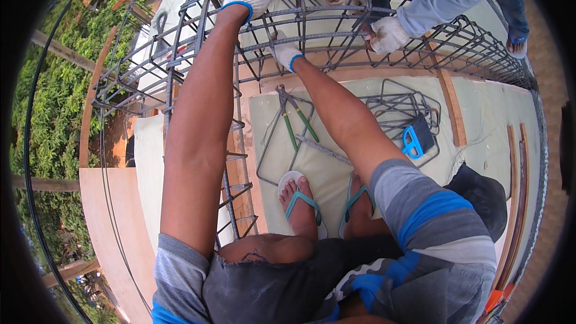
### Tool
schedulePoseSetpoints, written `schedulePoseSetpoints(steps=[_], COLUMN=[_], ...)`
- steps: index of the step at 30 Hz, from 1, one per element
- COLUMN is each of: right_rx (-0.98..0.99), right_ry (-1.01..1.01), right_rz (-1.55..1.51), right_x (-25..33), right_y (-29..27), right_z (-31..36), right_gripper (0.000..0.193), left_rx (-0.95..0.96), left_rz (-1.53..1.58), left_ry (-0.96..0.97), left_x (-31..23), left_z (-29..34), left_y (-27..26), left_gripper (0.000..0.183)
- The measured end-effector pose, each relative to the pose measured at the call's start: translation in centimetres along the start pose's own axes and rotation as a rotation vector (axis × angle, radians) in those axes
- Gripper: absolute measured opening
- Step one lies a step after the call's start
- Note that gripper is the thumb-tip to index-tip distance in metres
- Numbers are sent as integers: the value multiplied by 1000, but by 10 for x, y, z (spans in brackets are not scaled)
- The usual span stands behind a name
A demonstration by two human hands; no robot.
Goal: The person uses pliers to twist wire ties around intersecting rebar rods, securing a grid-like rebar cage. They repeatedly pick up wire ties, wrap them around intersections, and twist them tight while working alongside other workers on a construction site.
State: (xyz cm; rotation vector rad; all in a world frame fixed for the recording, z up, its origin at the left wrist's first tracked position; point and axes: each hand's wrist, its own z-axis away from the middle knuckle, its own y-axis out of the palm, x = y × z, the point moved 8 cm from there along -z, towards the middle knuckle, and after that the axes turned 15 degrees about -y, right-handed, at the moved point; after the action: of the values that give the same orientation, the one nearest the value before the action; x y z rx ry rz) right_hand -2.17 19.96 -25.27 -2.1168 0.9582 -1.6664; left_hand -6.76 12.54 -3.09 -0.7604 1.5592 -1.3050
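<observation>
Pale sheeting (492, 108) is laid underfoot; green foliage (54, 108) is visible at left. The rebar cage (324, 35), built from long dark bars and thinner cross-ties, is located ahead of the feet (300, 207). The knit-gloved left hand (253, 0) and right hand (287, 54) are positioned at its bars; whether the fingers are spread or pinching cannot be told

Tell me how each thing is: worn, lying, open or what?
Left hand: gloved, at the rebar cage, grip unclear
Right hand: gloved, at the cage too, grip unclear
Pincers: lying down, handles apart
Rebar hoops: piled loosely
Flip-flops: worn
Blue-handled tool: lying down
</observation>
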Motion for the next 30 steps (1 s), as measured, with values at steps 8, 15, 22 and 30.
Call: schedulePoseSetpoints(steps=[8,15,22,30], right_rx=[21,33,-14,7], right_ry=[-21,26,-33,-64], right_rz=[-2,-87,42,25], right_x=[19,6,-4,11], right_y=[4,7,14,17], right_z=[-3,1,-5,-2], right_gripper=[30,28,27,31], left_rx=[-19,36,64,20], left_rz=[-6,-61,10,-87], left_ry=[-92,-51,-61,-31], left_x=[28,10,15,19], left_z=[-32,-14,-9,-10], left_y=[15,8,8,4], left_gripper=[69,68,68,68])
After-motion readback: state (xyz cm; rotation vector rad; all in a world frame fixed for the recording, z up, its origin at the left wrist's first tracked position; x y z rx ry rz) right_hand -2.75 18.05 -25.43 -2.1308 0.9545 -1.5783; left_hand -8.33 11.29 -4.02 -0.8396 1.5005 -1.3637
